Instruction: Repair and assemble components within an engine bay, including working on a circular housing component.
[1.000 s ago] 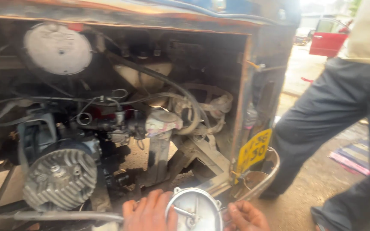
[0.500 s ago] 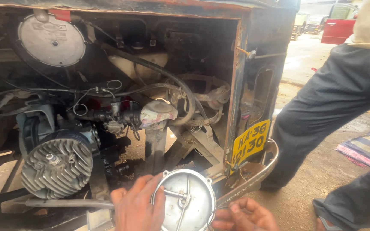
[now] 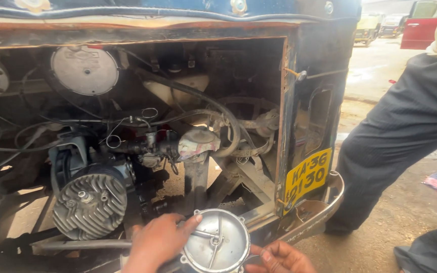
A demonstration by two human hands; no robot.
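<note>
Hands hold a round silver metal cover point(image 3: 215, 243) low down at the bottom of the view, just in front of the open engine bay. It is shiny, shaped like a shallow bowl, with thin bars crossing inside it. The left hand point(image 3: 159, 242) lies on its left side with the fingers curled and one fingertip laid over the rim. The right hand point(image 3: 280, 258) is just beside its lower right edge, fingers bent, but the cover hides part of it, so I cannot tell if it grips the rim or only touches it. Up and to the left of the cover sits a grey engine head point(image 3: 89, 205) with many thin ribs. Above that are black hoses and thin wires point(image 3: 127, 126), all tangled together. A lump wrapped in dirty cloth point(image 3: 197, 143) sits in the middle of the bay, above the cover. High on the left is a round grey disc point(image 3: 84, 70). To the right of the cover a yellow plate point(image 3: 307, 176) is fixed to the dark blue body point(image 3: 319, 65) of the vehicle. A curved metal bumper point(image 3: 324, 207) runs under the plate. Another person's leg in dark trousers point(image 3: 405, 136) stands on the dirt ground point(image 3: 380, 242) at the right.
</note>
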